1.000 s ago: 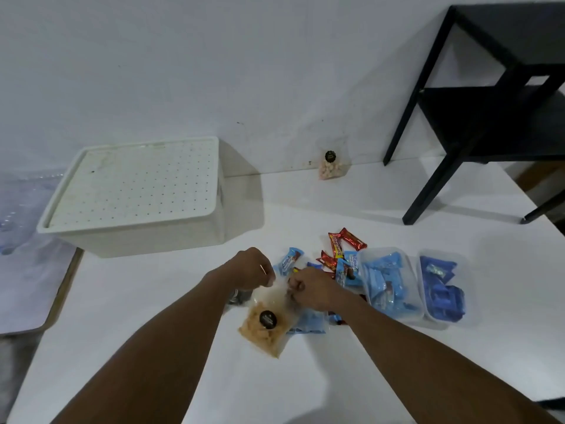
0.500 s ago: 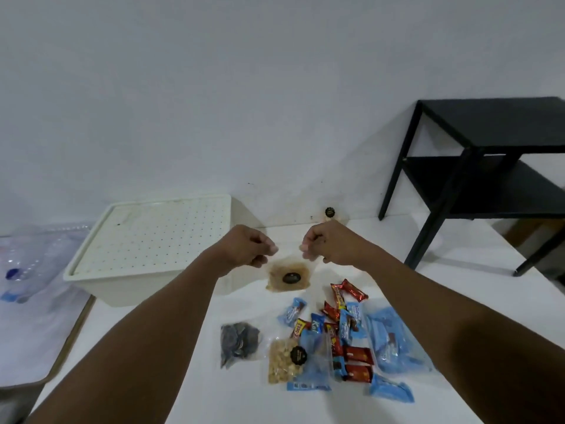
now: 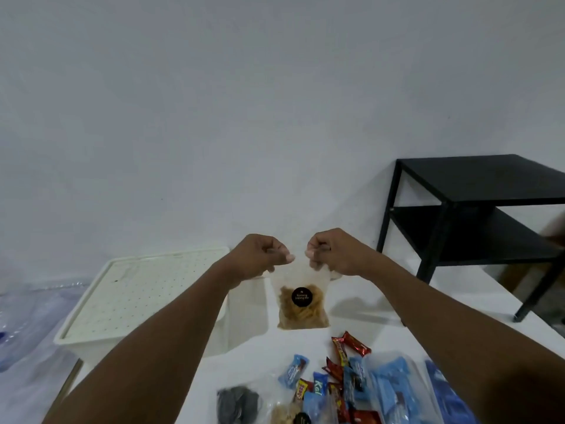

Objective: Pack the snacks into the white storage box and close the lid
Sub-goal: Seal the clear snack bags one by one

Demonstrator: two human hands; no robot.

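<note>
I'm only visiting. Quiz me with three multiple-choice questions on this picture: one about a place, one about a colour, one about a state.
1. Where does the white storage box stand, relative to the clear snack bag pinched by the left hand and right hand?
A) to its left B) to its right C) on top of it
2. The bag's round sticker is:
A) red B) black C) green
3. The box's lid is:
A) on the box B) leaning on the wall C) in a hand
Answers: 1 A, the box shows left of the held bag; 2 B, the sticker is a black disc; 3 A, the dotted lid covers the box.
</note>
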